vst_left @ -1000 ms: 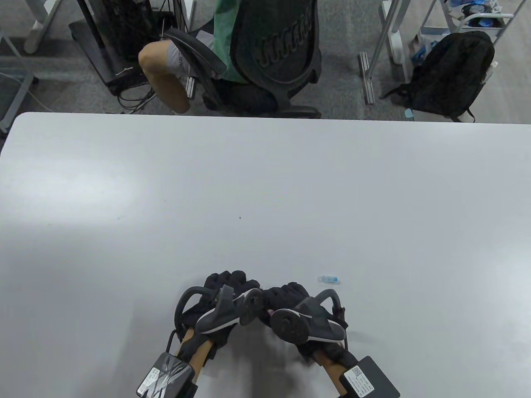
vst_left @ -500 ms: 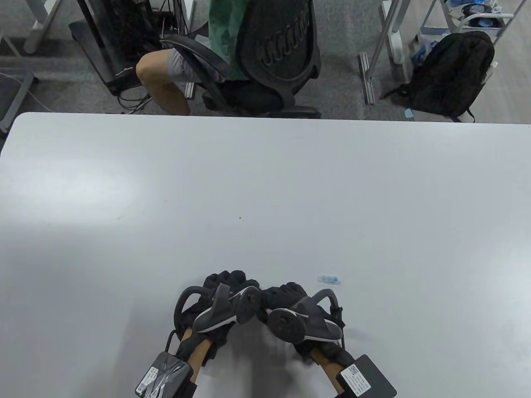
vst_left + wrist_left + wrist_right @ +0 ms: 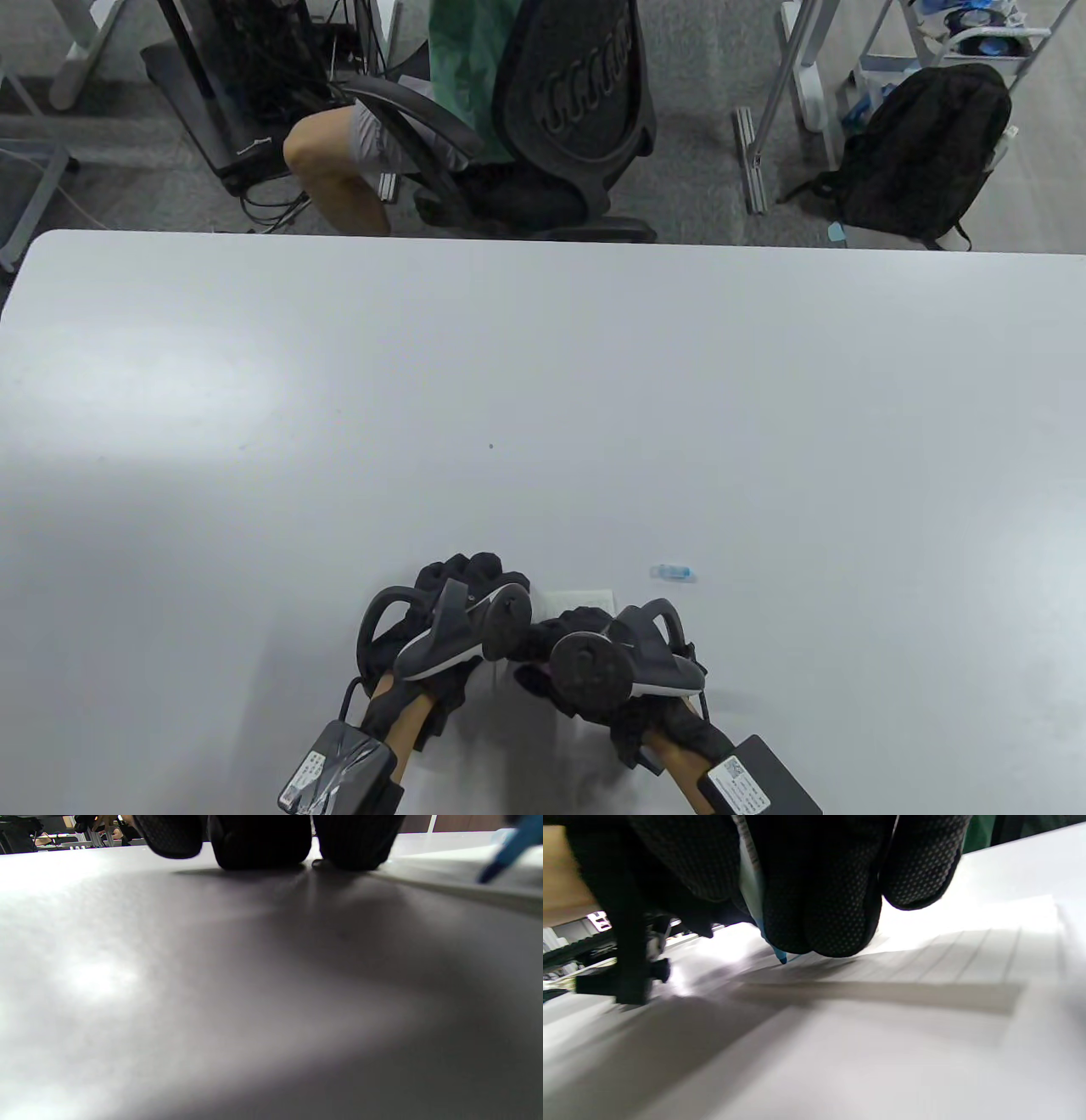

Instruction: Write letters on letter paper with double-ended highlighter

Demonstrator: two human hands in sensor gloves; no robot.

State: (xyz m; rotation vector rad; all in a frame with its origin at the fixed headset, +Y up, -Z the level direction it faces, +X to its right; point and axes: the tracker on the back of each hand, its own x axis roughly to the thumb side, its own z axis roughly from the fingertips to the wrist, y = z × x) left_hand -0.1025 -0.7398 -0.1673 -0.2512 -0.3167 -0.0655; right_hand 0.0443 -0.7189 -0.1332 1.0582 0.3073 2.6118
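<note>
the highlighter (image 3: 774, 950), a slim blue barrel with a dark pointed tip, is pinched between the curled, dot-textured fingers (image 3: 818, 899) of the right hand (image 3: 585, 658); its tip sits at the paper surface. the paper (image 3: 925, 959) is a flat white ruled sheet lying on the tabletop (image 3: 543, 382), near the bottom edge of the table view, mostly covered by both hands. the left hand (image 3: 454, 607) rests just beside the sheet, rounded black fingertips (image 3: 258, 844) down on the smooth matte grey surface, holding nothing. a small translucent blue cap (image 3: 673, 573) lies near, right of the hands.
</note>
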